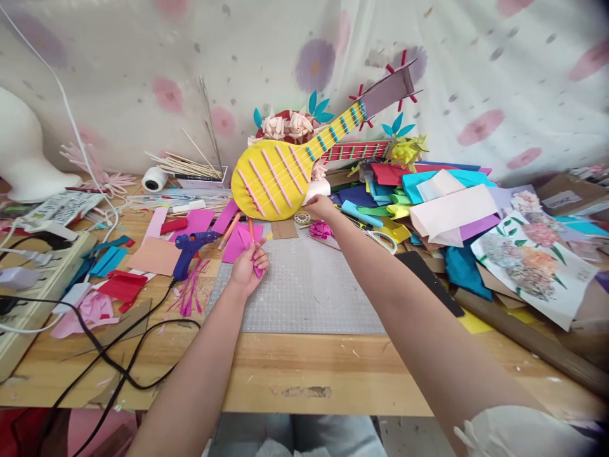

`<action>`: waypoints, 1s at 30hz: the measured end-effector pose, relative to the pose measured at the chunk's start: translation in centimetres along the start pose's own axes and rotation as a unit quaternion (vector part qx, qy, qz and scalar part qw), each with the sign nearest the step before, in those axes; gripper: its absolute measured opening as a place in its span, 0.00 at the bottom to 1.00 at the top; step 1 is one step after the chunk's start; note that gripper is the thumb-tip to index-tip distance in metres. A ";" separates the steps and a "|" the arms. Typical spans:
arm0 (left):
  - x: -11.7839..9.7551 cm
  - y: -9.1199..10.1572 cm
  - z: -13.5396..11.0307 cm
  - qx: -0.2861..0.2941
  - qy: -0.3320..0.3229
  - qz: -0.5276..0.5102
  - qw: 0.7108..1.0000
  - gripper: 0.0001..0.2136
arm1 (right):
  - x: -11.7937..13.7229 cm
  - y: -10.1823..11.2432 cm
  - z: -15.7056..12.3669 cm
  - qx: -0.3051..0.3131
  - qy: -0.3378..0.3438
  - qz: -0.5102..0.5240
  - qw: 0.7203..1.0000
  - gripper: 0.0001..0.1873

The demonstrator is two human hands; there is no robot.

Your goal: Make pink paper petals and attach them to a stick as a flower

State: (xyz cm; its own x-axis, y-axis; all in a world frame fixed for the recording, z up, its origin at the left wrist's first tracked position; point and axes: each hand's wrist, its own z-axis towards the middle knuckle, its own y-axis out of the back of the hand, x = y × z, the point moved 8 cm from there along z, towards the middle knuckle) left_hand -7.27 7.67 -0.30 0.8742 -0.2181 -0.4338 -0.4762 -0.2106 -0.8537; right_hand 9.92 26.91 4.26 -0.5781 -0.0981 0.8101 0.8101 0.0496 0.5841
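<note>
My left hand is closed over the grey cutting mat, gripping a folded piece of magenta paper. An orange stick and a yellow tip show beside its fingers; whether they are held too, I cannot tell. Further back, my right hand has its fingers bent together at a white roll, just below the yellow paper-craft lute. What those fingers grip, if anything, is hidden. A crinkled magenta paper flower lies under my right wrist. Left of my left hand rests a blue glue gun.
Coloured paper sheets pile up on the right, near scissors and a brown tube. At left, black cables cross the table beside a power strip. Wooden skewers stick out from a box behind.
</note>
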 end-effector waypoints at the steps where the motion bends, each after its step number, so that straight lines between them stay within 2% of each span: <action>1: 0.0 0.0 0.0 0.000 0.000 0.001 1.000 0.12 | -0.3 -0.8 -0.5 0.056 0.002 -0.095 0.994 0.11; 4: 0.1 -0.1 -0.2 -0.003 0.001 0.006 1.000 0.12 | -0.2 -1.5 -1.4 0.091 0.032 -0.198 0.975 0.10; 10: 0.4 0.1 -0.3 -0.009 0.002 0.011 1.000 0.12 | 0.9 -3.0 -1.9 0.134 0.084 -0.372 0.915 0.23; 15: 0.8 -0.1 -0.2 -0.012 0.018 0.011 1.000 0.11 | 2.4 -3.0 -2.3 0.145 0.145 -0.418 0.885 0.15; 18: 0.9 -0.4 -0.2 -0.007 0.016 0.022 1.000 0.12 | 3.3 -1.6 -2.6 0.169 0.144 -0.405 0.887 0.09; 21: 0.9 -0.5 -0.2 -0.005 0.014 0.034 0.999 0.12 | 3.8 0.4 -3.1 0.170 0.113 -0.357 0.912 0.06; 25: 0.9 -0.4 -0.4 -0.006 0.014 0.029 0.999 0.12 | 4.8 2.6 -4.7 0.098 0.107 -0.246 0.958 0.02; 28: 0.9 -0.4 -0.8 0.000 0.009 0.028 1.000 0.12 | 5.2 3.8 -6.7 0.037 0.094 -0.063 0.993 0.01; 30: 0.9 -0.3 -1.1 0.001 0.004 0.035 0.999 0.11 | 5.0 4.1 -8.3 0.014 0.071 0.105 0.992 0.02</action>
State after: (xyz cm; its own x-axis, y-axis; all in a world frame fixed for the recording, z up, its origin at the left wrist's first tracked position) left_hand -6.42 6.49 -0.09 0.8374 -0.2403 -0.4909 -0.5369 -0.1930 -0.8213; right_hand 11.19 18.40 10.33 -0.3758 -0.2207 0.9000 0.9071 0.1112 0.4060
